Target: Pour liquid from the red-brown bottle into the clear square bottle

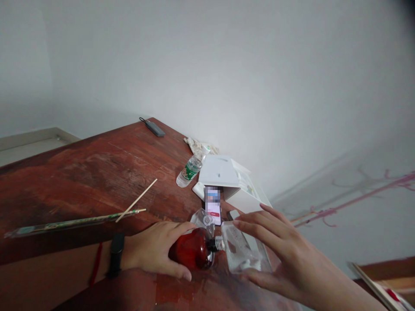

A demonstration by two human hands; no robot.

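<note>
My left hand [158, 246] is wrapped round a dark red see-through bottle [196, 250], which is tilted over toward the right. The bottle's black neck [212, 245] meets a clear ribbed piece [219, 243] beside a clear plastic box [235, 246]. Fingers along the top edge and thumb at the lower edge, my right hand [279, 250] grips this box. Something whitish [251, 264] shows at the bottom of the box; its kind cannot be made out. Just beyond the bottle lies a clear plastic piece with a round knob [207, 219].
A phone [213, 207] with a lit screen leans against a white box [218, 170]. A water bottle [189, 170] stands left of it, near a crumpled cloth [194, 144]. Wooden sticks [138, 199], a long thin packet [74, 223] and a grey device [154, 128] lie on the table [97, 172].
</note>
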